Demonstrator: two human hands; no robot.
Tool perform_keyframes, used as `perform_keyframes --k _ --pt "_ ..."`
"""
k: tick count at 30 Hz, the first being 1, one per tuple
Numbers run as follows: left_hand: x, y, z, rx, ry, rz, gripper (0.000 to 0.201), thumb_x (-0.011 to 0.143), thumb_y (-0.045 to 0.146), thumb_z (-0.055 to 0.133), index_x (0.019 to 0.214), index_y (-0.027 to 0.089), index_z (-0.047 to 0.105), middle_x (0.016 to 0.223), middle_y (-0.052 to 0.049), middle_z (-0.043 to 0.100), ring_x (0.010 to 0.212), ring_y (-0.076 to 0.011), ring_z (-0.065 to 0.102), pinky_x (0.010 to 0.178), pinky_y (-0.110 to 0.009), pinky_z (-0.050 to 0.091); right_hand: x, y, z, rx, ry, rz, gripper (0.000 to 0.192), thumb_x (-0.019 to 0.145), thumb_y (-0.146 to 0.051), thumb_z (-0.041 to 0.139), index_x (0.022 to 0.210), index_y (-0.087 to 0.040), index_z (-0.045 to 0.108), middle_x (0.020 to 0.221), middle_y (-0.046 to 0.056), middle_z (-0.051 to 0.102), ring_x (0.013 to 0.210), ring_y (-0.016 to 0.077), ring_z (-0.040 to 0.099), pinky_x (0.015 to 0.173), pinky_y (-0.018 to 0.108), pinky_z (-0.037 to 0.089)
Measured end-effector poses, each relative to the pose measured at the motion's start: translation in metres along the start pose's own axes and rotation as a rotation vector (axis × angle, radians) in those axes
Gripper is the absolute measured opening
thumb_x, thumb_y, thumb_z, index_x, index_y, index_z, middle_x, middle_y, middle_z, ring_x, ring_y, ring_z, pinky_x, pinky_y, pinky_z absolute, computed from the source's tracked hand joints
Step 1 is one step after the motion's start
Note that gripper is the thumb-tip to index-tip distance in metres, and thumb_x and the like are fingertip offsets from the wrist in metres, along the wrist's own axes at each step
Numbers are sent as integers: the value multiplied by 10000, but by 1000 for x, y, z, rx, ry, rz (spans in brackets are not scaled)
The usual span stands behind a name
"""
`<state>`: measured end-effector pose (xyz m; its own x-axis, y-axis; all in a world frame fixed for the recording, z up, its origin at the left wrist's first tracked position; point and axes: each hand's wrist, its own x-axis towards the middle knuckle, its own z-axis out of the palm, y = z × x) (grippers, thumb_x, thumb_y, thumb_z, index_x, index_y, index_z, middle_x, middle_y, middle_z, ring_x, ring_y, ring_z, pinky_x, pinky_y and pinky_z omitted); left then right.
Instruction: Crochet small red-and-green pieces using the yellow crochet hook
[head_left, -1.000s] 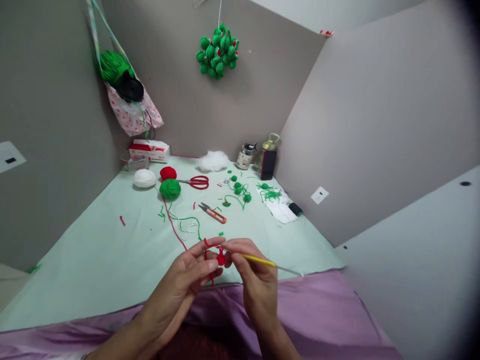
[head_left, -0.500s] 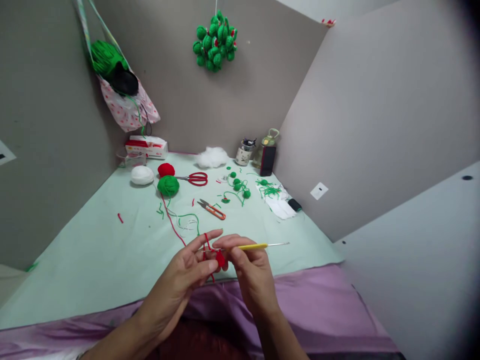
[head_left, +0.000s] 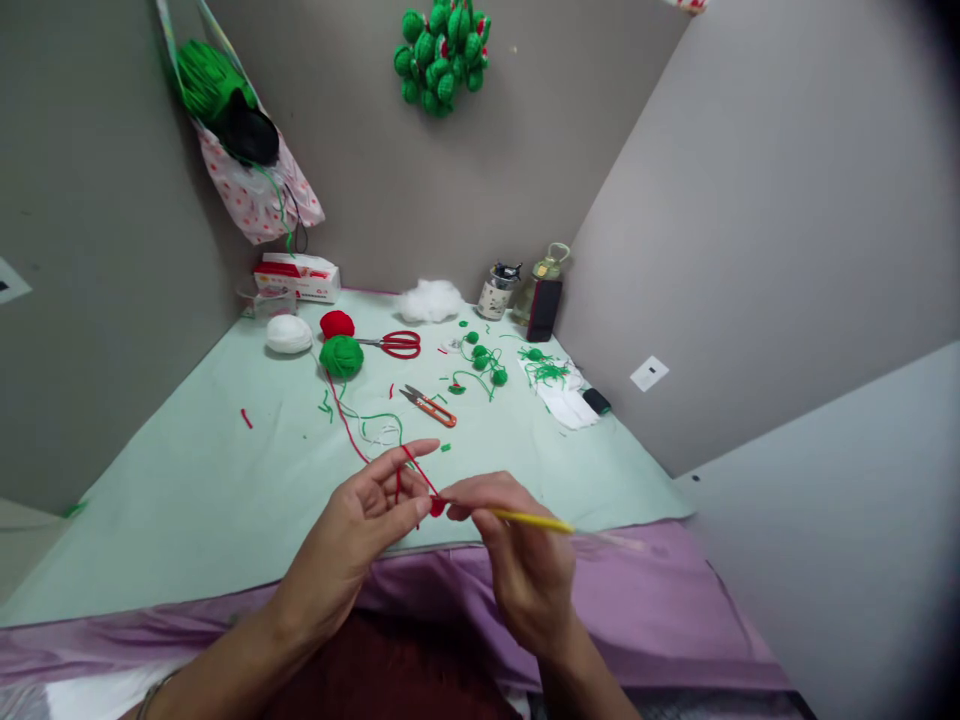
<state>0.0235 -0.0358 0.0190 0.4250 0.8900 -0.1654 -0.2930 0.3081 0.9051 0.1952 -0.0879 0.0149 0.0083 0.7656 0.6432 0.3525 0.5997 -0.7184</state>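
My left hand (head_left: 375, 510) pinches a small red crocheted piece (head_left: 437, 507) between thumb and fingers. Red yarn (head_left: 420, 470) loops over its raised index finger and runs down to the work. In my right hand (head_left: 517, 550) is a crochet hook with a yellow handle (head_left: 536, 520), its far end blurred and pointing right. The hook's working tip is at the red piece, mostly hidden by my fingers. A red strand (head_left: 346, 425) leads back across the table toward the red yarn ball (head_left: 337, 324).
Beyond my hands lie orange thread snips (head_left: 429, 406), red-handled scissors (head_left: 401, 345), a green yarn ball (head_left: 341, 356), a white yarn ball (head_left: 289, 334) and small green crocheted balls (head_left: 480, 358). White stuffing (head_left: 430, 300), a pen tin (head_left: 496, 292) and a phone (head_left: 544, 311) stand farther back.
My right hand has moved a little right and down, and the hook now tilts downward to the right. The yarn stretches diagonally from my left index finger. The view has tipped slightly downward.
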Motion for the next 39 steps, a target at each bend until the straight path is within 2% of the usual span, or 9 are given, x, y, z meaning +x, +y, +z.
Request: perform_keyframes --k 4,7,10,13,15,22,28,34,39 --pt "-1 -2 4 -48 54 5 610 760 335 906 1330 242 710 774 30 642 743 -121 545 753 -229 467 1 0 5 -444 -74 -378 348 990 -86 530 1300 -194 643 1026 118 783 920 204 741 757 324 636" --pt "0 0 6 -212 14 -146 608 720 366 926 1282 229 740 798 13 671 755 -129 592 765 -237 500 -1 4 10 -577 -43 -485 378 976 -73 556 1331 -161 651 1027 137 770 964 215 742 804 325 644" --pt "3 3 5 -321 -17 -267 555 677 329 946 1192 200 786 877 -28 726 825 -153 643 886 -290 529 -3 7 10 -297 81 -268 303 999 -100 543 1228 -214 705 1003 96 752 923 184 732 764 293 631" --pt "3 3 4 -284 -20 -206 502 696 289 926 1176 215 797 821 -4 697 822 -155 641 950 -322 512 -3 8 9 99 202 31 229 1023 -164 534 1050 -251 744 844 25 708 719 140 670 650 270 588" --pt "1 0 3 -208 -41 -149 476 732 306 895 1191 231 793 851 -8 700 879 -179 648 927 -320 497 -1 8 10 218 195 102 199 1014 -194 573 988 -255 761 839 24 704 728 144 667 646 272 573" --pt "-3 -2 5 -10 31 -7 503 770 392 866 1240 239 771 796 10 633 742 -151 543 729 -283 435 -4 8 18 27 84 13 338 979 -87 577 1160 -315 749 960 58 742 868 197 715 754 340 612" --pt "-2 -2 6 -80 7 -59 582 790 419 854 1321 228 713 878 -8 650 812 -163 539 809 -302 427 -8 10 23 -60 79 -79 502 941 -14 598 1282 -367 702 1003 64 685 877 187 726 731 309 633" --pt "-2 -5 6 -82 -13 -47 456 791 387 865 1211 238 768 825 13 640 747 -135 489 758 -274 400 0 3 19 -40 74 -34 392 959 -62 602 1191 -346 739 958 42 716 861 171 714 739 285 617" --pt "3 0 7 -118 -42 -6 218 795 384 863 883 195 798 825 -7 671 718 -130 473 702 -251 406 6 2 10 21 -21 -17 367 972 -91 607 1209 -344 726 1004 40 709 908 156 705 794 283 612"
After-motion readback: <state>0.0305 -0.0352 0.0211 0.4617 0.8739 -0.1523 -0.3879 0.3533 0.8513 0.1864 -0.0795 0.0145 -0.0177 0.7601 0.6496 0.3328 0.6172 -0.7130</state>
